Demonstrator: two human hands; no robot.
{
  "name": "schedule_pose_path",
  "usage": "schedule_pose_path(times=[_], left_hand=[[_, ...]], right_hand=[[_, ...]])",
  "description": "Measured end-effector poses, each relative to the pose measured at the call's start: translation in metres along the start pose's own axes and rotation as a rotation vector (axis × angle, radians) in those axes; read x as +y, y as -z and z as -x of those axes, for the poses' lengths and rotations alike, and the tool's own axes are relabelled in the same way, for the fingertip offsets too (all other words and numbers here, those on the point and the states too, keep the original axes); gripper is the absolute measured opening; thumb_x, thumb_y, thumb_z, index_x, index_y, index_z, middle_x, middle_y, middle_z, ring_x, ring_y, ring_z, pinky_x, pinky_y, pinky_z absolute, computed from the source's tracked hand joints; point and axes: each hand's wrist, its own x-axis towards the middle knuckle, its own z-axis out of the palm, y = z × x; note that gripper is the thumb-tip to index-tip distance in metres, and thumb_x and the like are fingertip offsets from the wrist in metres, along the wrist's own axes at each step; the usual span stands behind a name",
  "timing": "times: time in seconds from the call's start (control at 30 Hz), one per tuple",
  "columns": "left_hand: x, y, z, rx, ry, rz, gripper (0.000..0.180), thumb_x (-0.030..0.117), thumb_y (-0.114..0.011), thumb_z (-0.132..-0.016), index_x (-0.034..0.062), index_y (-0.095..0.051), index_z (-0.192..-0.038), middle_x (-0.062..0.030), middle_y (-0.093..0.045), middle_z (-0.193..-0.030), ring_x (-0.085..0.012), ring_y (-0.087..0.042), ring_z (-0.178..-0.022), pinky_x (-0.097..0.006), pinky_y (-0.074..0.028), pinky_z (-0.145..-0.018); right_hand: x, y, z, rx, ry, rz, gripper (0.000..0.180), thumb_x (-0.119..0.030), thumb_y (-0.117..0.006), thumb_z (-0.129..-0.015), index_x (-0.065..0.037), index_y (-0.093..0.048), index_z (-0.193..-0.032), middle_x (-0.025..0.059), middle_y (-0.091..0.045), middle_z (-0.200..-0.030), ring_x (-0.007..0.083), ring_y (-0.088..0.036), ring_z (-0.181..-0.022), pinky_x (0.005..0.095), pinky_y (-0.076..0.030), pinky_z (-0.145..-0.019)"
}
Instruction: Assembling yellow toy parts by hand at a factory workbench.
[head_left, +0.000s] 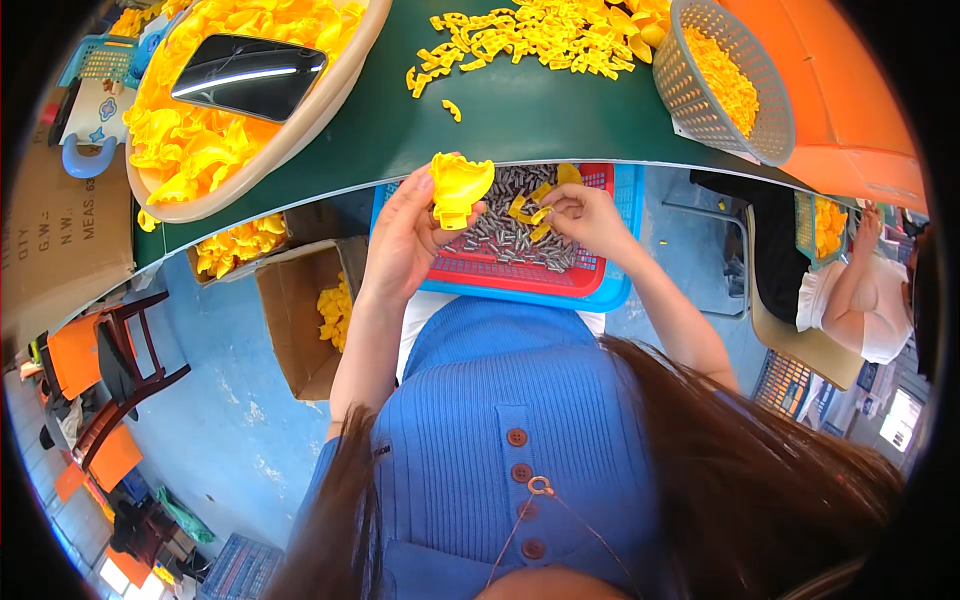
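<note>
Raised over the table's near edge, my left hand (402, 220) is closed on a curved yellow plastic part (461, 188), gripped between thumb and fingers. My right hand (597, 222) has its fingertips pinched around a small yellow plastic piece (541, 215), to the right of that part. Below both hands is a red basket (597, 268) full of small silver metal pins (515, 240), with a few more small yellow pieces lying among them. A blue tray (622, 277) sits under the red basket.
On the green table (400, 125) lie loose small yellow pieces (545, 35), beside a grey basket (680, 100) of them. A big tub (345, 95) of yellow parts carries a black phone (250, 77). A cardboard box (290, 320) stands lower left; another person (865, 290) sits at right.
</note>
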Motion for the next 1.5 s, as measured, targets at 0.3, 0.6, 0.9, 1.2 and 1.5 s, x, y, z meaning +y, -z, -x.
schedule_pose_path(times=[0.3, 0.6, 0.9, 1.2, 1.5], left_hand=[[-0.003, -0.003, -0.002, -0.014, 0.018, -0.014, 0.038, 0.023, -0.039, -0.097, -0.0005, -0.042, -0.126, -0.0176, -0.056, -0.114, -0.0257, -0.063, -0.093, -0.031, -0.054, -0.079], [-0.006, -0.003, -0.001, -0.014, 0.025, -0.028, 0.037, 0.024, -0.039, -0.097, -0.0002, -0.043, -0.125, -0.0167, -0.056, -0.114, -0.0252, -0.063, -0.093, -0.031, -0.054, -0.080], [-0.006, -0.003, 0.001, -0.005, 0.029, -0.061, 0.038, 0.022, -0.038, -0.097, -0.0014, -0.041, -0.126, -0.0176, -0.055, -0.115, -0.0251, -0.062, -0.094, -0.031, -0.053, -0.081], [-0.005, 0.005, 0.000, 0.000, 0.020, -0.053, 0.037, 0.023, -0.038, -0.097, 0.0002, -0.043, -0.125, -0.0164, -0.056, -0.114, -0.0241, -0.063, -0.094, -0.032, -0.053, -0.082], [-0.007, 0.006, 0.003, 0.001, 0.011, -0.066, 0.037, 0.023, -0.038, -0.097, 0.0004, -0.043, -0.125, -0.0161, -0.057, -0.113, -0.0240, -0.063, -0.094, -0.031, -0.053, -0.081]], right_hand=[[-0.006, 0.001, -0.001, 0.039, 0.109, 0.052, 0.024, -0.005, -0.054, -0.083, 0.000, -0.062, -0.104, 0.0033, -0.062, -0.074, 0.0066, -0.054, -0.061, 0.0217, -0.044, -0.054], [-0.001, -0.002, -0.008, 0.154, 0.207, 0.520, 0.020, -0.012, -0.059, -0.081, -0.005, -0.065, -0.099, 0.0117, -0.065, -0.086, 0.0201, -0.063, -0.074, 0.0301, -0.050, -0.064], [0.021, -0.027, -0.045, 0.372, 0.312, 0.919, 0.013, -0.016, -0.061, -0.073, -0.007, -0.062, -0.083, 0.0113, -0.061, -0.092, 0.0299, -0.060, -0.081, 0.0420, -0.049, -0.066], [0.019, -0.029, -0.047, 0.330, 0.372, 0.879, 0.009, -0.016, -0.062, -0.075, -0.009, -0.060, -0.080, 0.0072, -0.059, -0.087, 0.0285, -0.059, -0.082, 0.0408, -0.048, -0.066], [0.021, -0.031, -0.057, 0.374, 0.391, 0.881, 0.013, -0.014, -0.063, -0.074, -0.009, -0.060, -0.086, 0.0095, -0.060, -0.086, 0.0292, -0.060, -0.082, 0.0406, -0.048, -0.069]])
